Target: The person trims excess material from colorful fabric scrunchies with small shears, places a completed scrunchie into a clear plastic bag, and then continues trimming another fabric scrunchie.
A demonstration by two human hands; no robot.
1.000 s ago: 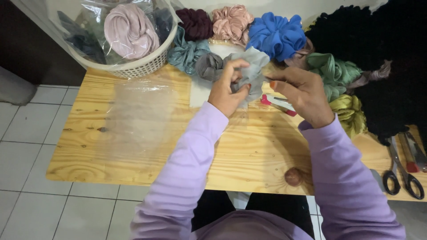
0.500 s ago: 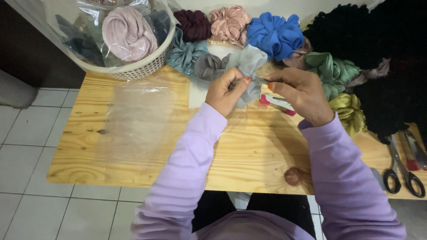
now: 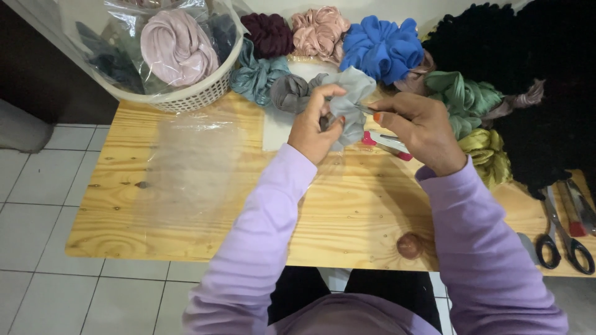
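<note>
Both hands hold a pale grey-blue fabric scrunchie [image 3: 352,102] above the wooden table [image 3: 347,217]. My left hand [image 3: 315,127] grips its lower left side with curled fingers. My right hand [image 3: 417,129] pinches its right edge between thumb and forefinger. Both arms wear lilac sleeves. Under the hands lies a pink and white tool [image 3: 388,142], partly hidden. A clear plastic bag [image 3: 195,164] lies flat on the table to the left of my left hand.
A white basket [image 3: 192,93] holding bagged scrunchies stands at the back left. Scrunchies in teal, grey, maroon, pink, blue [image 3: 382,46], green and yellow line the back. Black fabric [image 3: 534,80] is heaped at the right. Scissors [image 3: 559,239] lie at the right edge.
Both hands have lifted the pale scrunchie slightly and turned it, so more of it shows above my left fingers. The view has shifted a little.
</note>
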